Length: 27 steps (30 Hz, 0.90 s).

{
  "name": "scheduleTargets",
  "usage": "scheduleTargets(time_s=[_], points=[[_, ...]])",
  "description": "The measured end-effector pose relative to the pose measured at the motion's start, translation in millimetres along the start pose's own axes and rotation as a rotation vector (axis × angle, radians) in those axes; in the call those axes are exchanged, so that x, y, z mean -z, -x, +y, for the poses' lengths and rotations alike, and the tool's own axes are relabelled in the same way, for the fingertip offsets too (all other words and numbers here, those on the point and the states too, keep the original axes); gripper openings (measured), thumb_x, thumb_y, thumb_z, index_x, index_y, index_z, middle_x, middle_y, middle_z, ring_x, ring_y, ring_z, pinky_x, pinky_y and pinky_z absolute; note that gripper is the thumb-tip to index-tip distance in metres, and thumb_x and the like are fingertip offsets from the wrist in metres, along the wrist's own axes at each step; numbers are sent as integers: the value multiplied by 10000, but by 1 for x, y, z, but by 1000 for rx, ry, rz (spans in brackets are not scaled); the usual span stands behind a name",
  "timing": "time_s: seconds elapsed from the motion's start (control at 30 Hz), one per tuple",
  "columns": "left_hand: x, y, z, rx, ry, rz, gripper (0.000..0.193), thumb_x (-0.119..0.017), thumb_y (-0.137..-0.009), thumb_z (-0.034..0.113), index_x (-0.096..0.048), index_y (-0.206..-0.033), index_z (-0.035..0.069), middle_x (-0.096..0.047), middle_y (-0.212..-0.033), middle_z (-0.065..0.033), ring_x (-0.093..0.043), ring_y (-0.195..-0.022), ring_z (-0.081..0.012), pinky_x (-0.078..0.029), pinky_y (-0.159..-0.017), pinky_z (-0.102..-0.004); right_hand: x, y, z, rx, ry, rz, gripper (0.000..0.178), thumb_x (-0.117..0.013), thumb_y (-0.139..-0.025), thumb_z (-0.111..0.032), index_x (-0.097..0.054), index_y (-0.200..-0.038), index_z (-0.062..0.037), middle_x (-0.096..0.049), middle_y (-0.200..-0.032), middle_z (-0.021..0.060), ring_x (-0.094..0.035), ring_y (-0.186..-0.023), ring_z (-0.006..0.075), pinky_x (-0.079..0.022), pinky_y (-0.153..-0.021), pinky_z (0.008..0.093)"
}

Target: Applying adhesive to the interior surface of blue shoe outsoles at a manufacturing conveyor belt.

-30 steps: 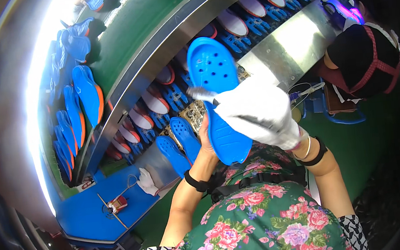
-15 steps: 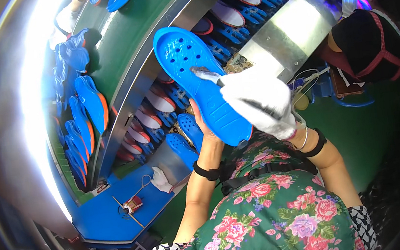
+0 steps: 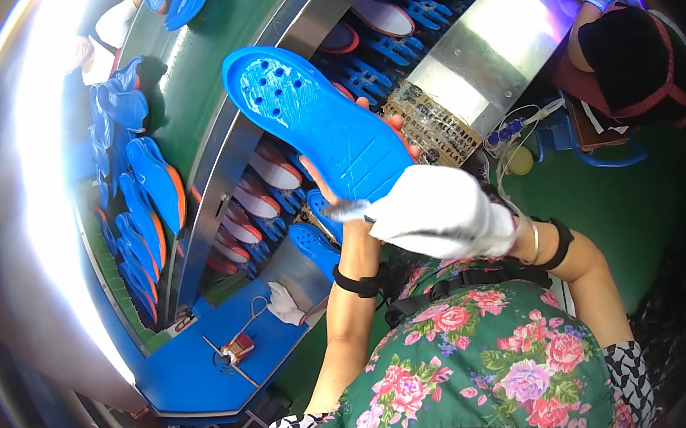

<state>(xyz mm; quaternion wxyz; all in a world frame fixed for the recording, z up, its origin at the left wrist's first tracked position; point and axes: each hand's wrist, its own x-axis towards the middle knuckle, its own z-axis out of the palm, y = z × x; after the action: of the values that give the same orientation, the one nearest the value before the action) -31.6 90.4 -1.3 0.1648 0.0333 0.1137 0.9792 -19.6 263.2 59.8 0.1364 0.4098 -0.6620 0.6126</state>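
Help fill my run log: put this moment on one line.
left hand: holding sole; right hand: gloved, holding brush; brush: by sole's near end, contact unclear; sole: holed end glossy

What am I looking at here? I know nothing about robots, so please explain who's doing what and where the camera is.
There's no robot here: these are a person's own hands, seen from above by a wide camera worn on their head, which makes straight edges bend.

The bare left hand supports a blue shoe sole from underneath, with fingers showing at both edges. The right hand, in a white glove, holds a small brush-like tool near the sole's lower end; its tip is blurred.

On the green surface at upper left lie more blue soles, some edged in orange. The blue table at lower left bears a white glove and a red object I can't identify.
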Motion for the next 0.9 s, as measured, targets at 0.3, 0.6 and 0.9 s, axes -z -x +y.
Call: scheduleTargets(time_s=[0.3,0.6,0.9], points=[[-28,-12,-5,-49,77,52,1172,-564,-767,893,-256,-1605,134,-531,-1385,-295,-638,-1111,-451,-558,-928,-557,7,11,-3,51,85,-92,198,-778,-849,-71,-768,-1047,-80,-752,-983,92,-711,-819,264,-582,-748,373],[-9,-16,9,70,57,-54,1154,-685,-782,700,-222,-1584,13,-480,-1441,-295,-625,-1125,-462,-580,-905,-573,17,19,-3,-129,-132,-147,214,-819,-784,-54,-785,-990,-103,-766,-997,83,-724,-848,243,-582,-758,360],[1,-14,23,160,35,-94,1155,-670,-799,673,-178,-1610,14,-347,-1585,-210,-547,-1254,-495,-536,-968,-609,15,31,-3,-92,-84,-196,259,-832,-768,-50,-775,-1016,-97,-772,-1009,80,-723,-817,238,-571,-722,352]])
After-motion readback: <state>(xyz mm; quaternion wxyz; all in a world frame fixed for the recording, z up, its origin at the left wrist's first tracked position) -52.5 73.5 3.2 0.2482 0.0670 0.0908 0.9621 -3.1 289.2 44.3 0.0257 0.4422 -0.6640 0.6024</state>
